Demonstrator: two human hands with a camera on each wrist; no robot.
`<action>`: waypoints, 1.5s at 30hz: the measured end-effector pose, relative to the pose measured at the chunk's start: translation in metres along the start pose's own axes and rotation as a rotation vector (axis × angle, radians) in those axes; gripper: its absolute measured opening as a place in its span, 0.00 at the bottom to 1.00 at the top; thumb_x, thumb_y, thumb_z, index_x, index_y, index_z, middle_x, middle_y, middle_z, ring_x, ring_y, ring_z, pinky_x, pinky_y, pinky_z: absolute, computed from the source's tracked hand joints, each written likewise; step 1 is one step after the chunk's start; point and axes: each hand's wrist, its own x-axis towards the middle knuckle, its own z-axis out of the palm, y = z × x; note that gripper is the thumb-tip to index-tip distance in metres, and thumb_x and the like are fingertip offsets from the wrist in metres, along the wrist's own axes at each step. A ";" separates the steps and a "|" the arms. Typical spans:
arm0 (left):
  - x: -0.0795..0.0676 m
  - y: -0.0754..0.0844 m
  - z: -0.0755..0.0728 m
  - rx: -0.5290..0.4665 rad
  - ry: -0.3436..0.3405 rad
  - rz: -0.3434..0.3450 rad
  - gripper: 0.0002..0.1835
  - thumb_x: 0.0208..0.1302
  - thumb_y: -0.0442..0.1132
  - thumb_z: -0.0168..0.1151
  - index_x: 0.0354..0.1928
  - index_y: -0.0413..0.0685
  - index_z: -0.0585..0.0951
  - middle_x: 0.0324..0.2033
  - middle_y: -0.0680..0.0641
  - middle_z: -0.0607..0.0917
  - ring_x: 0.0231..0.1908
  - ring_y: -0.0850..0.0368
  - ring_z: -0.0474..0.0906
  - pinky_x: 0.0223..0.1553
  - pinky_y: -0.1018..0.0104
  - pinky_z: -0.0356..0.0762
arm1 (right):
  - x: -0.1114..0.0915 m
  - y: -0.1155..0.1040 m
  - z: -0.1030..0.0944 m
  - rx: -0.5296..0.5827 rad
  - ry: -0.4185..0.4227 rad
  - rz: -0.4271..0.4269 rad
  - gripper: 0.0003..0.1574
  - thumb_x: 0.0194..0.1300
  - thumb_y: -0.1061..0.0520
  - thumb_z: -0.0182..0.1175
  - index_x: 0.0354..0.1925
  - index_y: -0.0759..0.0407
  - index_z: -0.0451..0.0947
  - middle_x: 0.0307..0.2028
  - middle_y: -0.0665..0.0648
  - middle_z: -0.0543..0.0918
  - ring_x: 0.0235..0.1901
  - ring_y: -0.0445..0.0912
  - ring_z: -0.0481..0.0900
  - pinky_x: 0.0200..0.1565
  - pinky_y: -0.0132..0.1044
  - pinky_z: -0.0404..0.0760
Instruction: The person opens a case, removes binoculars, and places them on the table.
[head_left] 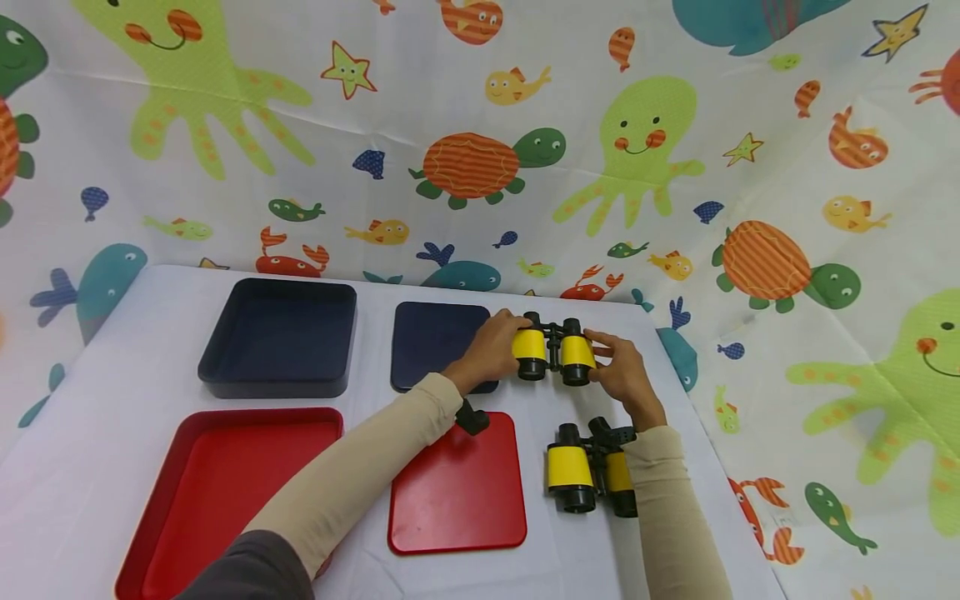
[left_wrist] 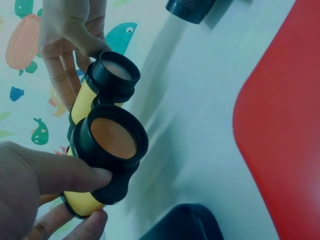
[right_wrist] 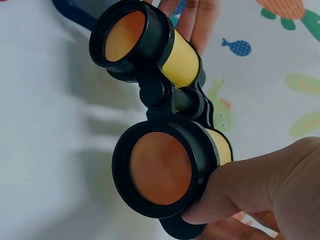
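Both hands hold one pair of yellow and black binoculars (head_left: 554,346) by its two barrels, near the back right of the table. My left hand (head_left: 495,346) grips the left barrel, its thumb along the black front end in the left wrist view. My right hand (head_left: 622,371) pinches the right barrel between thumb and fingers. Orange-tinted lenses (right_wrist: 161,168) face the right wrist camera. A second pair of yellow and black binoculars (head_left: 570,467) stands closer to the front, partly hidden by the right sleeve.
Left of the binoculars lies a flat dark blue tray (head_left: 431,337), with a red tray (head_left: 459,508) in front of it. Farther left are a deep dark blue tray (head_left: 277,379) and a larger red tray (head_left: 225,483). A small black object (head_left: 471,418) shows beside the left sleeve.
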 end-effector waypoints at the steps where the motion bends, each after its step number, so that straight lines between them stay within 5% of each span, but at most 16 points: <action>1: 0.001 0.000 0.001 -0.002 -0.003 -0.006 0.40 0.48 0.25 0.70 0.68 0.48 0.73 0.58 0.43 0.76 0.53 0.49 0.74 0.61 0.57 0.76 | 0.001 0.001 0.000 -0.002 -0.004 0.004 0.52 0.54 0.77 0.62 0.73 0.49 0.65 0.72 0.62 0.66 0.68 0.62 0.69 0.61 0.54 0.76; 34: 0.016 0.004 0.025 0.012 -0.050 -0.075 0.36 0.55 0.28 0.68 0.69 0.48 0.72 0.58 0.43 0.76 0.52 0.51 0.74 0.60 0.60 0.75 | 0.018 0.013 -0.001 -0.079 -0.068 0.136 0.54 0.56 0.79 0.55 0.75 0.48 0.60 0.74 0.65 0.61 0.70 0.64 0.64 0.63 0.59 0.74; 45: 0.016 -0.001 0.028 0.116 -0.071 -0.068 0.37 0.58 0.33 0.69 0.71 0.51 0.69 0.61 0.44 0.76 0.55 0.49 0.73 0.60 0.57 0.76 | 0.018 0.012 0.005 -0.150 -0.035 0.078 0.52 0.58 0.79 0.51 0.75 0.48 0.60 0.73 0.63 0.64 0.69 0.63 0.65 0.65 0.57 0.72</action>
